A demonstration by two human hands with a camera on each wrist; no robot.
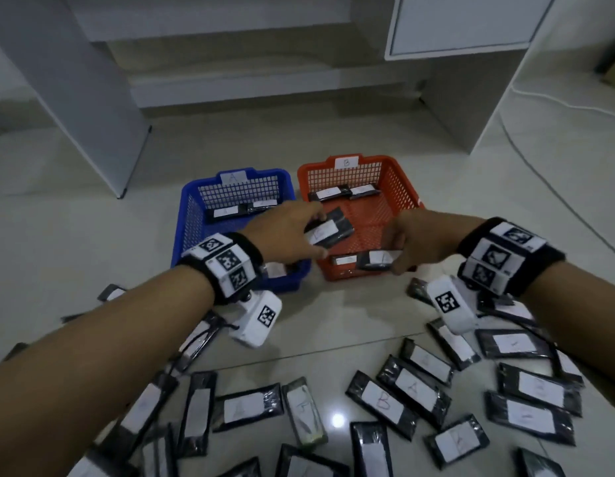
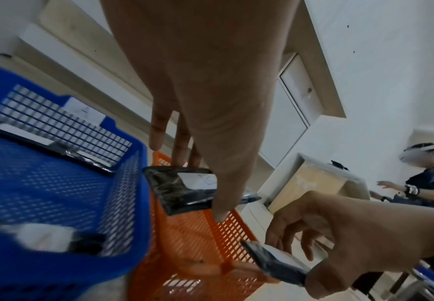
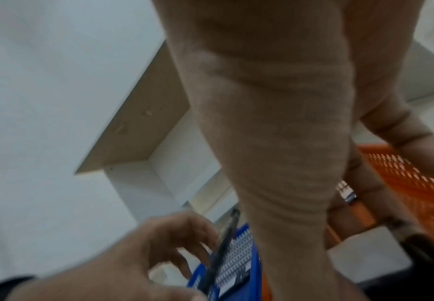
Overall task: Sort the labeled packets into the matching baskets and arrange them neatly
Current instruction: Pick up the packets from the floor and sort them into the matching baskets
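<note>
A blue basket point(image 1: 182, 215) tagged A and an orange basket point(image 1: 404, 182) tagged B stand side by side on the floor. My left hand point(image 1: 314, 235) pinches a black packet with a white label point(image 1: 330, 232) above the orange basket's left half. The left wrist view shows that packet point(image 2: 180, 191) between my thumb and fingers. My right hand point(image 1: 397, 251) grips another labeled packet point(image 1: 376, 259) at the orange basket's near edge, beside a packet lying there point(image 1: 342, 259). Two packets lie at the back of each basket. One more lies at the blue basket's front.
Several loose labeled packets point(image 1: 385, 401) are scattered over the tiled floor in front of me. White furniture panels point(image 1: 92, 98) stand behind the baskets. A white cable point(image 1: 540, 98) runs along the right. Another person point(image 2: 429, 179) sits at the far right in the left wrist view.
</note>
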